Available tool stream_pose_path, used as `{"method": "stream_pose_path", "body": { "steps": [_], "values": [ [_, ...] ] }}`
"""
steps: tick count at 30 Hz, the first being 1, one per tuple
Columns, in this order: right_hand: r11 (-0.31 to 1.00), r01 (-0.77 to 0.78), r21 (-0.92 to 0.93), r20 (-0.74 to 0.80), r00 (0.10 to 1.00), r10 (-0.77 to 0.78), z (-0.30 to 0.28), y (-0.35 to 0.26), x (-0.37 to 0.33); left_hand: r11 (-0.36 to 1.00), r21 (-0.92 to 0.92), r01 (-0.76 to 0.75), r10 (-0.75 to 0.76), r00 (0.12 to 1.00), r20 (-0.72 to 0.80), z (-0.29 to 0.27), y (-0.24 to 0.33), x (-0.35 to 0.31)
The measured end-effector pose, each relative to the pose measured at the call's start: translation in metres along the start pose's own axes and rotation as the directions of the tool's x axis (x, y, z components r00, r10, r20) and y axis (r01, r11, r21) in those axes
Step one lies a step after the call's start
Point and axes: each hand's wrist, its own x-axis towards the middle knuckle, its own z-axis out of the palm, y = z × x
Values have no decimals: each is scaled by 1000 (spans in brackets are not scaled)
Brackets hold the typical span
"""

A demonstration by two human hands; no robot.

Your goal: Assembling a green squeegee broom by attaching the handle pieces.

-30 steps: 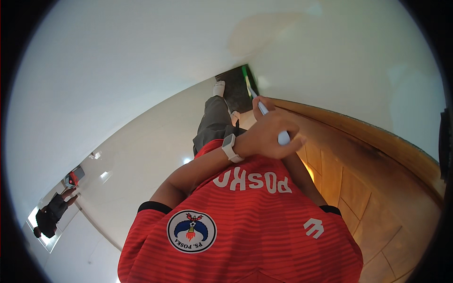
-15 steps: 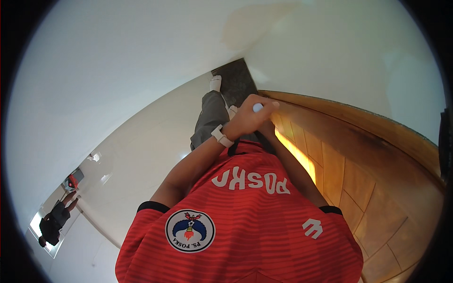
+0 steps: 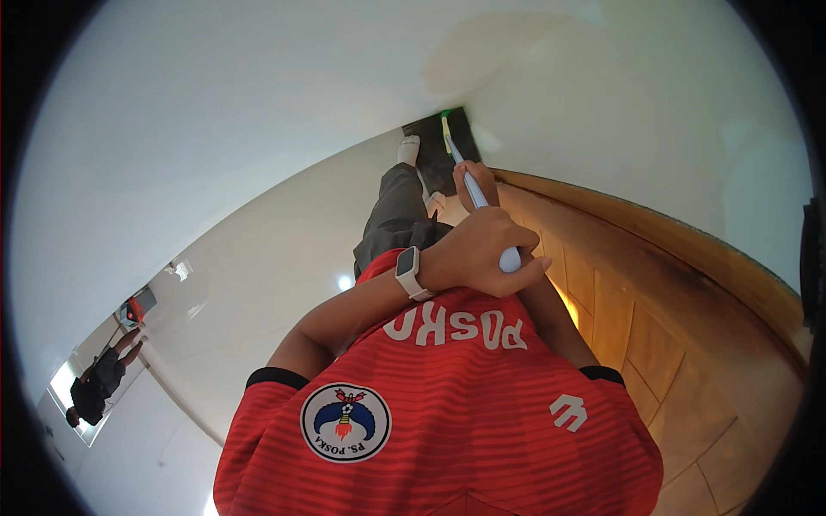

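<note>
While both hands hold the pole, wall and foot clearance looks tight

Risk: if a stroke ran wide, the green, narrow tool head (image 3: 445,113) on the long, white, cylindrical pole (image 3: 457,153) could knock the pale, smooth wall (image 3: 456,69) at its 12 o'clock, or clip the white-socked foot (image 3: 409,150) at its 7. Left hand (image 3: 482,251) wraps the pole's rounded end; right hand (image 3: 483,181) grips further down, at its 12. Head lies 11 o'clock from both, at the dark rectangular floor patch (image 3: 465,138); contact unclear.
</note>
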Motion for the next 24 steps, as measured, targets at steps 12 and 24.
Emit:
{"method": "stream_pose_path", "body": {
  "steps": [12, 24],
  "values": [
    [943, -333, 26, 173, 930, 324, 7, 55, -80, 875, -422, 238, -310, 944, -111, -19, -48, 12],
    [945, -224, 239, 233, 958, 168, -18, 26, -60, 905, -320, 280, -344, 924, -168, -29, -12, 9]
  ]
}}
